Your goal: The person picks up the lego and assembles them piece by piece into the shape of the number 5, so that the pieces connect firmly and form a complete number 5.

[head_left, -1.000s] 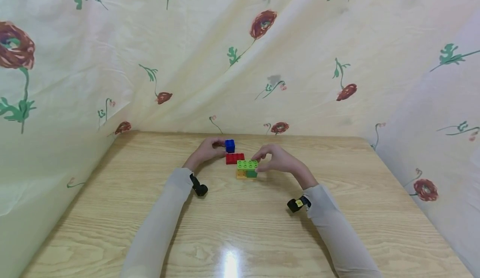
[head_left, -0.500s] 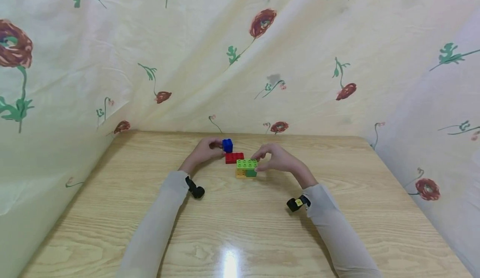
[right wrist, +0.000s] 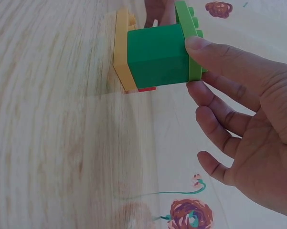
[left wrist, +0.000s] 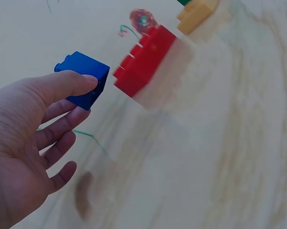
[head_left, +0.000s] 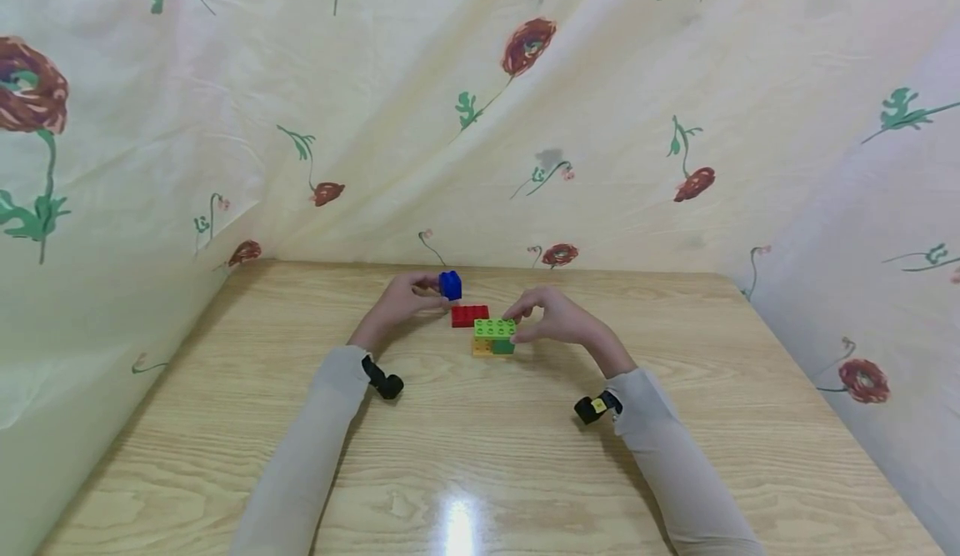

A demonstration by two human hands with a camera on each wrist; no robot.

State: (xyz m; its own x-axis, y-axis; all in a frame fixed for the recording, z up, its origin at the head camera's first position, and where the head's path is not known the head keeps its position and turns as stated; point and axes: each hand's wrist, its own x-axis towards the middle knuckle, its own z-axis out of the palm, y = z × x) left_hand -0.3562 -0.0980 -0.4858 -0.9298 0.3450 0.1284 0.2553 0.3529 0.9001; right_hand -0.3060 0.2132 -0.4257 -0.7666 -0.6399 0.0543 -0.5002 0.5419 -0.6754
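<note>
My left hand pinches a blue toy brick between thumb and fingers. In the left wrist view the blue brick is tilted, its hollow underside facing right, and the other fingers are loosely curled. A red toy brick lies on the table just right of it. In front stands a small stack: a yellow-orange brick at the bottom, a dark green block in the middle, a flat lime green brick on top. The thumb and fingers of my right hand grip the lime green brick's right end.
The wood-grain table stretches toward me and to both sides. Behind it and at its sides hangs a flower-printed cloth. Each wrist carries a black camera strap below a light sleeve.
My left hand has moved a little left and up with the blue brick, which has gone from upright to tilted. The right hand, red brick and stack have stayed put.
</note>
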